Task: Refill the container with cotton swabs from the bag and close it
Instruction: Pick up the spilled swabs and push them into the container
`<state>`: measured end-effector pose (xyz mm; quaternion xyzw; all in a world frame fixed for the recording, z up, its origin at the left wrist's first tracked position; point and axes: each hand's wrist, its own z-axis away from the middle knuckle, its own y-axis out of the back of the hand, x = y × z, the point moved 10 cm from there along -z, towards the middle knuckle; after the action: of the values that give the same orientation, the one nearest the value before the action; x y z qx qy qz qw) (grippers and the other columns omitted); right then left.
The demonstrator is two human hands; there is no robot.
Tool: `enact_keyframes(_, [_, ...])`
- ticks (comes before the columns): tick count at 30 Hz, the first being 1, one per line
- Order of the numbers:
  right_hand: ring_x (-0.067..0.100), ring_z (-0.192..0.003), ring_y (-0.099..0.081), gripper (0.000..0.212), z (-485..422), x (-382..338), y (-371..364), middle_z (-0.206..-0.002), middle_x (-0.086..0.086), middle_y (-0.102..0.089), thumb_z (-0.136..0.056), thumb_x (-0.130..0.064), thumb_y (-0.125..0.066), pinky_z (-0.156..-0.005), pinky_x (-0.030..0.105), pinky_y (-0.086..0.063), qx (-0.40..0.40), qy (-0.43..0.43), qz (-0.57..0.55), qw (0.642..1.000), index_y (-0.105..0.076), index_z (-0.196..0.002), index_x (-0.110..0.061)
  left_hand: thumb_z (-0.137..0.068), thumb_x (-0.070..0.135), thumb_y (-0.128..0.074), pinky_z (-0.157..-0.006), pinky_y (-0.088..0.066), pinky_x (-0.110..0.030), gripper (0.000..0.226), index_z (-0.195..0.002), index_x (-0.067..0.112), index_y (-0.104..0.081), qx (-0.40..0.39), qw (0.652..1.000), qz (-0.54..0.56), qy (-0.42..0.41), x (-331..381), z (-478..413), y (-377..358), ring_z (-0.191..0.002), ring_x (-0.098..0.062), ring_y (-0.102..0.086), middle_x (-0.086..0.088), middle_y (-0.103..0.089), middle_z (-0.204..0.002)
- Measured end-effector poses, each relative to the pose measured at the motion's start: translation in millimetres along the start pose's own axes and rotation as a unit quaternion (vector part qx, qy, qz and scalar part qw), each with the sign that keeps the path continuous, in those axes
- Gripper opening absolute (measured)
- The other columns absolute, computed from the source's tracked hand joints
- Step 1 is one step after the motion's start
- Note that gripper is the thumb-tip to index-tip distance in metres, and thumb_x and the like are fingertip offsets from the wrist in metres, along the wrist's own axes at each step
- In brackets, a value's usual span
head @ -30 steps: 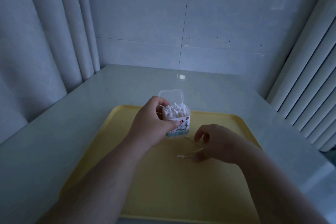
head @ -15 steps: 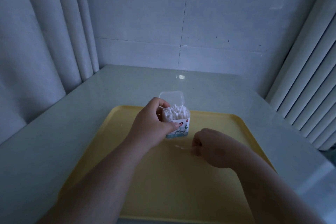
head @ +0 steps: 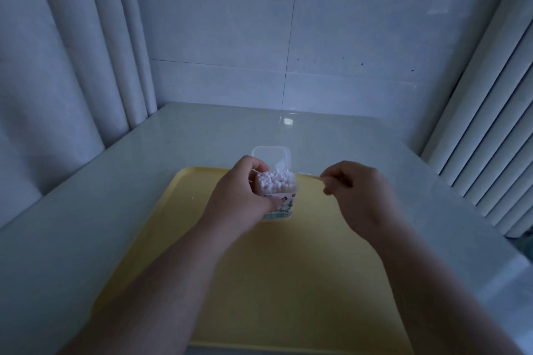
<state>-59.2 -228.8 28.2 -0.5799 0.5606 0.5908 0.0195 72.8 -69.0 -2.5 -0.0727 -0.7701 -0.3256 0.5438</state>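
Note:
A small clear container (head: 281, 204) with a printed label stands on the yellow tray (head: 288, 282), packed with upright cotton swabs (head: 275, 180). Its clear hinged lid (head: 271, 157) is flipped open behind it. My left hand (head: 239, 196) wraps around the container's left side. My right hand (head: 357, 196) hovers just right of the container, pinching a thin cotton swab (head: 310, 176) whose tip points left toward the open top. No bag is in view.
The tray lies on a pale glossy table (head: 115, 196) set against a tiled wall (head: 288, 37). Curtains hang at the left (head: 72, 66), and ribbed panels stand at the right (head: 490, 138).
My right hand picked loose swabs off the tray, then rose up and rightward to container-top height with a swab pinched. My left hand kept its hold on the container.

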Motion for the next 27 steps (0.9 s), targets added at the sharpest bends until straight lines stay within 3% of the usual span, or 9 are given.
enact_keyframes(5, [0.003, -0.06, -0.052, 0.018, 3, -11, 4, -0.071, -0.014, -0.059, -0.092, -0.015, -0.056, -0.051, 0.019, -0.035, 0.025, 0.028, -0.004, 0.999, -0.066, -0.084, -0.027, -0.071, 0.015, -0.083, -0.064, -0.046, -0.014, 0.043, -0.102, 0.03, -0.057, -0.016, 1.0, -0.009, -0.009, 2, 1, -2, -0.086, 0.001, -0.063, 0.015, -0.064, -0.095])
enact_keyframes(11, [0.004, -0.071, -0.052, 0.018, 6, -26, -1, -0.079, -0.013, -0.056, -0.089, -0.008, -0.058, -0.061, 0.01, -0.035, 0.025, 0.112, 0.081, 0.99, -0.07, -0.086, -0.02, -0.071, 0.015, -0.083, -0.069, -0.049, -0.017, 0.045, -0.103, 0.033, -0.059, -0.031, 0.999, -0.013, -0.027, 6, 2, -5, -0.09, 0.0, -0.063, 0.017, -0.064, -0.097])
enact_keyframes(14, [0.012, -0.076, -0.058, 0.016, 11, -37, -6, -0.085, -0.007, -0.062, -0.087, -0.008, -0.061, -0.065, 0.02, -0.044, 0.018, 0.165, 0.113, 0.98, -0.073, -0.087, -0.018, -0.069, 0.017, -0.084, -0.071, -0.05, -0.017, 0.048, -0.103, 0.038, -0.059, -0.042, 0.998, -0.021, -0.041, 9, 3, -9, -0.09, -0.001, -0.064, 0.016, -0.066, -0.098])
enact_keyframes(19, [0.012, -0.077, -0.062, 0.016, 22, -57, -13, -0.083, -0.007, -0.068, -0.083, -0.006, -0.067, -0.067, 0.033, -0.054, 0.003, 0.252, 0.102, 0.962, -0.075, -0.085, -0.019, -0.069, 0.017, -0.084, -0.068, -0.047, -0.013, 0.047, -0.104, 0.039, -0.06, -0.052, 0.997, -0.022, -0.046, 9, 2, -12, -0.089, 0.001, -0.064, 0.017, -0.067, -0.098])
enact_keyframes(27, [0.012, -0.073, -0.057, 0.019, 23, -58, -1, -0.082, -0.007, -0.062, -0.083, -0.001, -0.063, -0.061, 0.034, -0.051, 0.04, 0.246, 0.065, 0.966, -0.07, -0.085, -0.018, -0.07, 0.015, -0.084, -0.069, -0.047, -0.014, 0.046, -0.103, 0.036, -0.06, -0.059, 0.997, -0.019, -0.042, 8, 1, -14, -0.09, 0.003, -0.064, 0.017, -0.066, -0.098])
